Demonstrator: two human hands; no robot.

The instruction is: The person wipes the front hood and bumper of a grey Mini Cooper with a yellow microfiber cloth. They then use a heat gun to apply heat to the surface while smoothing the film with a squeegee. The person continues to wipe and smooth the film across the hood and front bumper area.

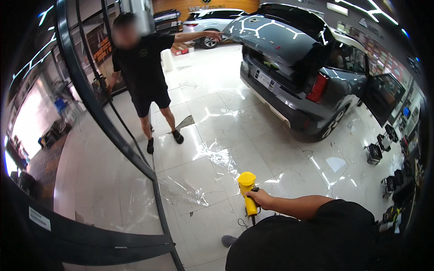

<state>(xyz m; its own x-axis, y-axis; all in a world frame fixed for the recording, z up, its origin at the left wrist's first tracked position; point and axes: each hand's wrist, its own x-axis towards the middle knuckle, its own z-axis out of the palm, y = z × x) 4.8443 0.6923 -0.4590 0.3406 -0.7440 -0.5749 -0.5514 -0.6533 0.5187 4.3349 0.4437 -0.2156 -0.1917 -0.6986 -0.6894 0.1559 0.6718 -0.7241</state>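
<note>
My right hand (261,198) is closed around a yellow heat gun (248,195), with the forearm reaching in from the right out of a black sleeve. Its wide yellow end points away from me, and a dark cord (253,220) hangs from the near end, down by the floor. Clear plastic film (219,158) lies crumpled on the tiles beyond the tool. Nowhere in the picture does my left hand show. A grey shoe (229,240) is visible beside my black clothing.
A dark-framed glass door (165,207) crosses the left side. Beyond it a person in black (142,67) stretches an arm toward a grey car (289,67) with a raised tailgate and an open side door. A white car (210,22) is behind; black racks (375,153) stand right.
</note>
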